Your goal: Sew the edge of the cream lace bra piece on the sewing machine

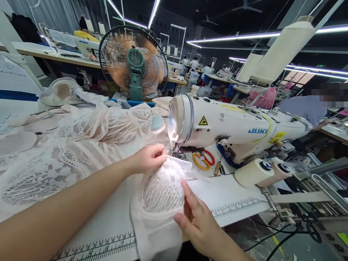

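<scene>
A white lace bra cup piece (pixel 163 188) lies at the front of the sewing machine (pixel 217 121), its upper edge close to the lit needle area. My left hand (pixel 150 156) pinches that upper edge just left of the needle. On the cup's right side, my right hand (pixel 197 217) grips the fabric between thumb and fingers, with the other fingers partly hidden behind it. The lower part of the piece hangs over the table's front edge.
Lace pieces (pixel 100 123) are heaped at the left. Scissors (pixel 202 159) and a wooden-handled tool (pixel 217 168) lie under the machine arm. Thread cones (pixel 252 173) stand at the right. A large fan (pixel 134 63) is behind the table; a person (pixel 304 108) sits at the far right.
</scene>
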